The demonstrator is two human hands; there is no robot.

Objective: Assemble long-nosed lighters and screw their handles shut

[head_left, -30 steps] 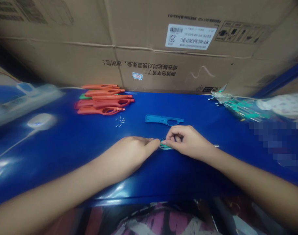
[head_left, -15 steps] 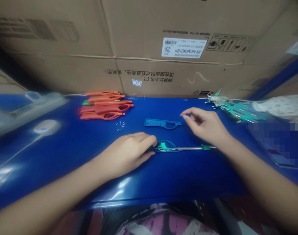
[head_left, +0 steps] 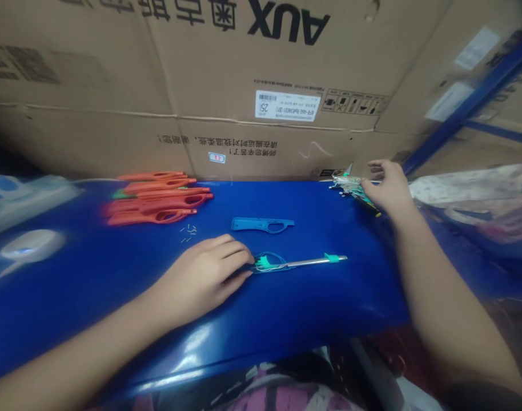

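Note:
My left hand [head_left: 205, 274] lies on the blue table [head_left: 115, 274], fingers bent and pressing down on the left end of a blue handle shell fitted with green pieces and a metal rod [head_left: 299, 262]. My right hand [head_left: 385, 185] is stretched to the far right and rests on a heap of green-and-metal parts [head_left: 350, 185], its fingers curled over them. A bare blue handle shell [head_left: 261, 224] lies between the two hands, touched by neither.
A stack of orange handle shells [head_left: 158, 197] lies at the back left, with several small metal pins [head_left: 188, 231] beside it. A large cardboard box [head_left: 244, 85] walls off the back. A white device [head_left: 29, 244] sits at the left, clear bags [head_left: 479, 194] at the right.
My right hand let go of the rod assembly and moved right and back to the heap of parts. The left hand stayed on the assembly's left end.

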